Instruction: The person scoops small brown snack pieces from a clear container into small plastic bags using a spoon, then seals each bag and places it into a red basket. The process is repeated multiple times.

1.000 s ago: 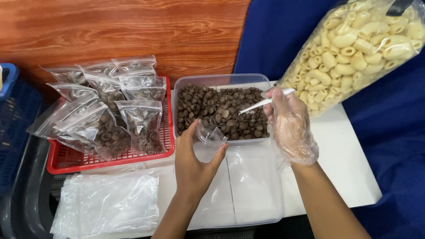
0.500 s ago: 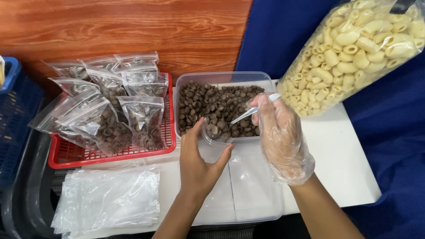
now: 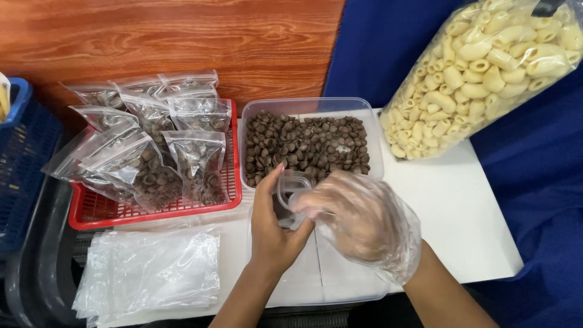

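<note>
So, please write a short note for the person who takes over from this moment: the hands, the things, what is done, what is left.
Left hand: bare, holds a small clear bag open.
Right hand: in a plastic glove, at the bag's mouth; what it holds is hidden.
Clear tub of brown pieces sits just behind the hands.
Done: several filled bags in the red tray.
Left: a stack of empty bags on the left, and plenty in the tub.

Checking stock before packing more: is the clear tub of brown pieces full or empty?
Roughly full: brown pieces cover the whole floor of the clear tub, though its rim stands above them.
</note>
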